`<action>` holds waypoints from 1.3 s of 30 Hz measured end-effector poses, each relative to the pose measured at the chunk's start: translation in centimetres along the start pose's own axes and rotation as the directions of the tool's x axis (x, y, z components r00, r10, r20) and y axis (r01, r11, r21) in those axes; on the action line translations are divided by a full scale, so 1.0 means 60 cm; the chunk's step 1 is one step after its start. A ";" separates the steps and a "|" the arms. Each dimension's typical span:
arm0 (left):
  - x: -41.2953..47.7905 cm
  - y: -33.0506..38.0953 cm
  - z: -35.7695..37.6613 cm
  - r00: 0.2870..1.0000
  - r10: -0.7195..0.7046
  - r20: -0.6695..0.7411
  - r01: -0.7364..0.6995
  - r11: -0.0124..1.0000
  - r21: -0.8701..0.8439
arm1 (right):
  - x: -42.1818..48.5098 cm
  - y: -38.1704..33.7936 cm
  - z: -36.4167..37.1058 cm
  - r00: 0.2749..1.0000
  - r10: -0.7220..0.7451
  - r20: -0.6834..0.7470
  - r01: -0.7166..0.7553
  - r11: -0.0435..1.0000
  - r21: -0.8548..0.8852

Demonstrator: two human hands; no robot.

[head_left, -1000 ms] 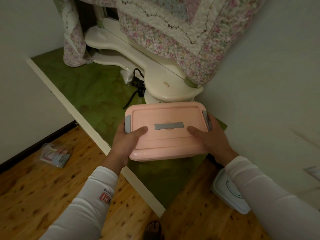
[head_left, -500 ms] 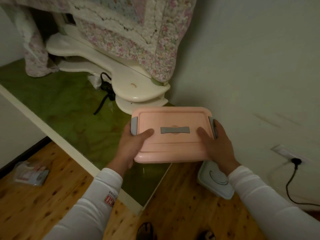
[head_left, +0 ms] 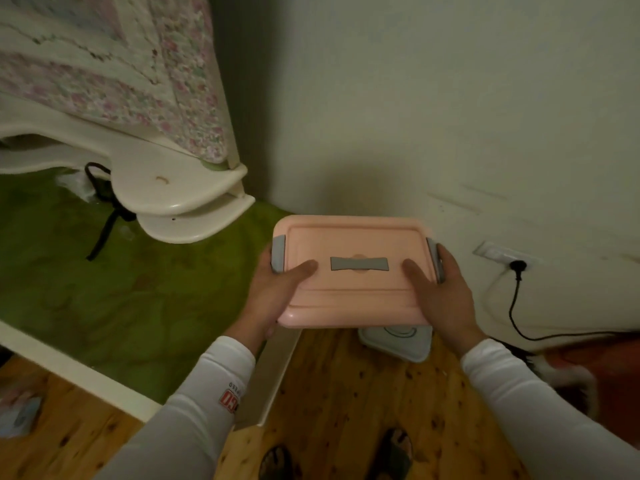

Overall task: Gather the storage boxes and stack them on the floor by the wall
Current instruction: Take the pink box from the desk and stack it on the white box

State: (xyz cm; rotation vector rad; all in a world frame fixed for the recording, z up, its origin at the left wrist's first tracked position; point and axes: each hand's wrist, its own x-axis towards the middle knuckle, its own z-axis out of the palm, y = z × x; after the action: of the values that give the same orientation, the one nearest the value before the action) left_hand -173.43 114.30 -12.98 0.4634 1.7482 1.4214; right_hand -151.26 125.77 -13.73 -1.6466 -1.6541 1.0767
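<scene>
I hold a pink storage box (head_left: 356, 247) with grey side latches and a grey lid handle, level in the air. My left hand (head_left: 273, 292) grips its left end, thumb on the lid. My right hand (head_left: 440, 296) grips its right end the same way. Below the box, a pale blue-white storage box (head_left: 398, 344) lies on the wooden floor against the wall, mostly hidden by the pink one.
A white wall (head_left: 415, 116) is straight ahead with a socket and black cable (head_left: 516, 299) at right. A green mat (head_left: 121, 299) with a white border and a white bed base (head_left: 180, 192) under a floral quilt lie at left. My feet (head_left: 394, 448) are below.
The view has swung right and the pink box has come with it, from over the green mat to over the pale box by the wall. Both hands keep their grip.
</scene>
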 end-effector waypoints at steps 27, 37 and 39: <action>0.107 -0.218 0.318 0.971 -0.154 0.183 0.115 0.971 0.210 | 0.119 0.346 -0.114 0.957 0.278 -0.082 -0.266 0.955 0.132; 0.208 -0.350 0.377 0.962 -0.192 0.193 0.130 0.946 0.297 | 0.202 0.486 -0.057 0.952 0.300 -0.059 -0.291 0.947 0.134; 0.228 -0.378 0.387 0.964 -0.181 0.193 0.113 0.941 0.319 | 0.216 0.514 -0.041 0.946 0.318 -0.063 -0.307 0.941 0.142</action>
State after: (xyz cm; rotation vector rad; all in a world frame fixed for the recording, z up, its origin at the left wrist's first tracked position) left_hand -159.00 132.04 -39.75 0.6152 1.7851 0.9569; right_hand -133.86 136.50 -40.31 -1.8815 -1.2660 1.2182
